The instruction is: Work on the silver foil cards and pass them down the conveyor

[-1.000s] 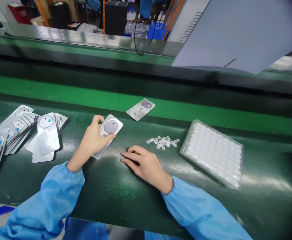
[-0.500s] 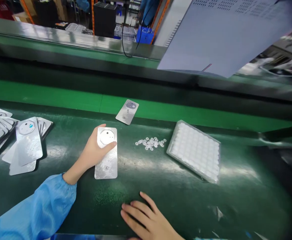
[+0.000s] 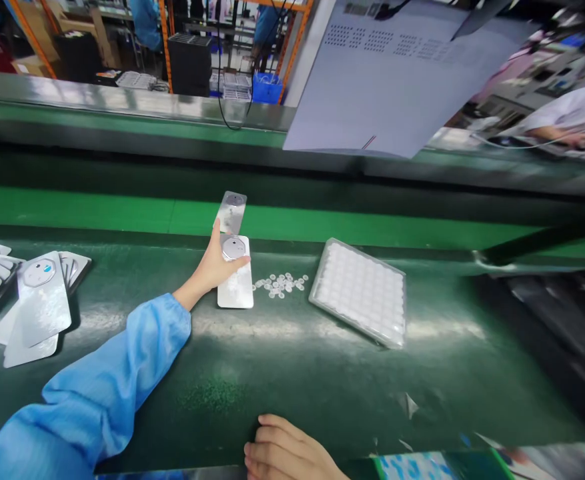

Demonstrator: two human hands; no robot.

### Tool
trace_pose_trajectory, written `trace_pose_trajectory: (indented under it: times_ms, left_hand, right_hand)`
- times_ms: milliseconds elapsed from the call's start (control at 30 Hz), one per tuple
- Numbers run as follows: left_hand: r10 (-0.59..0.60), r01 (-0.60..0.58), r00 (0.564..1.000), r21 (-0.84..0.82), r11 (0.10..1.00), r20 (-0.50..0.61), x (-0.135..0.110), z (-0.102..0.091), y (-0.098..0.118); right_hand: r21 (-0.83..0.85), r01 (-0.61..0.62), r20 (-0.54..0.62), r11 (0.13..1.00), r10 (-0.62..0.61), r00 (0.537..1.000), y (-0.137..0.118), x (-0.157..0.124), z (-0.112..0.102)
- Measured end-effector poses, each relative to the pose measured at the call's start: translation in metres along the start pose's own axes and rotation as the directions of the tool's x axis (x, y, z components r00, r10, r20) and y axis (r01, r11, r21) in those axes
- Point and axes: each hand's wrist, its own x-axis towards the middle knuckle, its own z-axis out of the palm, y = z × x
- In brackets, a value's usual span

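Observation:
My left hand (image 3: 212, 263) holds a silver phone back cover (image 3: 235, 287) with a round camera ring near its top. The thumb lies across the cover's face and the index finger points up along its far side. Just beyond, another phone back cover (image 3: 233, 212) lies at the edge of the green strip, close to my index fingertip. Small clear round pieces (image 3: 281, 285) are scattered right of the held cover. My right hand (image 3: 289, 450) rests near the bench's front edge, fingers side by side and slightly bent, with nothing visible in it.
Stacked phone back covers (image 3: 45, 300) lie at the left. A clear tray (image 3: 359, 293) of white round pieces sits right of centre. A grey panel (image 3: 367, 93) hangs over the back. Dark material (image 3: 557, 327) lies at the right, and a co-worker's sleeve (image 3: 572, 110) shows beyond.
My left hand has carried the phone back cover forward and right, up near the far cover and the small round pieces. The right hand's fingers have drawn together. The camera view has shifted.

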Motion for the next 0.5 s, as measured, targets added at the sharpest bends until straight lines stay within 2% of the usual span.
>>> trace_pose_trajectory:
  times_ms: [100,167,267,333,400,500]
  left_hand:
    - [-0.005,0.003,0.998,-0.039,0.999,-0.055,-0.005,0.001,0.002]
    - [0.044,-0.044,0.999,-0.005,0.999,-0.002,-0.027,-0.006,0.004]
    - [0.141,-0.146,0.988,0.089,0.985,0.06,-0.07,-0.02,0.005]
    - [0.153,-0.158,0.987,0.13,0.979,0.048,-0.096,-0.025,0.003]
    - [0.137,-0.141,0.99,0.152,0.978,0.036,-0.114,-0.026,0.001]
    - [0.176,-0.182,0.983,0.179,0.967,0.05,-0.125,-0.024,-0.002]
  right_hand:
    - [0.163,-0.103,-0.017,0.981,0.107,0.994,0.002,0.0,-0.006]
    - [0.309,-0.231,-0.073,0.922,0.266,0.961,0.008,0.004,-0.013]
    - [0.441,-0.414,-0.153,0.796,0.521,0.84,0.025,0.021,-0.03]
    - [0.444,-0.51,-0.137,0.737,0.618,0.774,0.041,0.039,-0.043]
    - [0.42,-0.554,-0.071,0.719,0.634,0.77,0.058,0.062,-0.054]
    - [0.432,-0.506,0.013,0.746,0.556,0.831,0.076,0.092,-0.062]
